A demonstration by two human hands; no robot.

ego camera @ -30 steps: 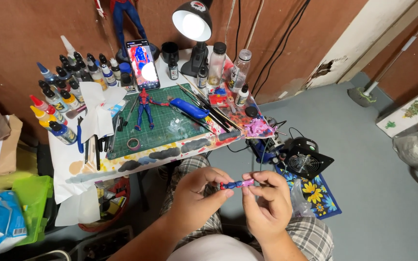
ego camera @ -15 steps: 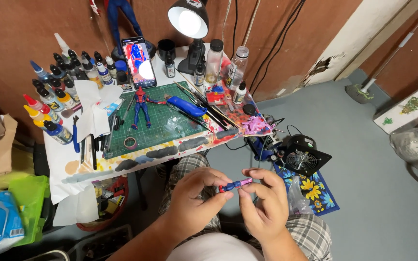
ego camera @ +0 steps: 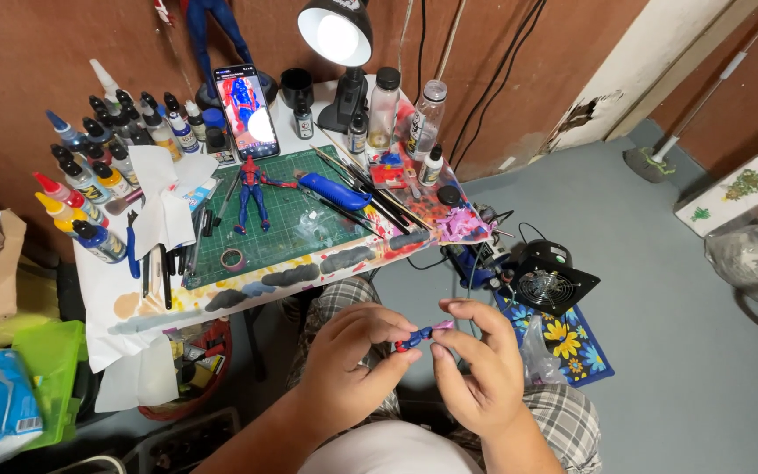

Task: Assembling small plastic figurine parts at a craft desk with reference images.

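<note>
Figure part [ego camera: 421,334], a small red, blue and pink piece that looks like a limb from a toy, is being held between both hands above the lap, in front of the counter [ego camera: 133,303] and well apart from everything on it. It is judged to be light, stiff moulded plastic with thin sections and perhaps a joint, so it is likely to snap or pop apart if twisted hard, and a smooth painted surface may be making it slippery. It is best taken by its thicker ends with the fingertips rather than across the slender middle.

Going left to right, the left hand [ego camera: 348,351] is being kept closed on the red and blue end, thumb and forefinger pinching it while the other fingers are curled underneath. The right hand [ego camera: 475,369] is closed on the pink end, thumb below and fingers arched over it, the wrist being bent inward.

On the counter beyond, paint bottles [ego camera: 89,180] are being kept at the left, a red and blue figure [ego camera: 252,189] is lying on the green cutting mat [ego camera: 282,228], and a lamp [ego camera: 335,35] is shining at the back.
</note>
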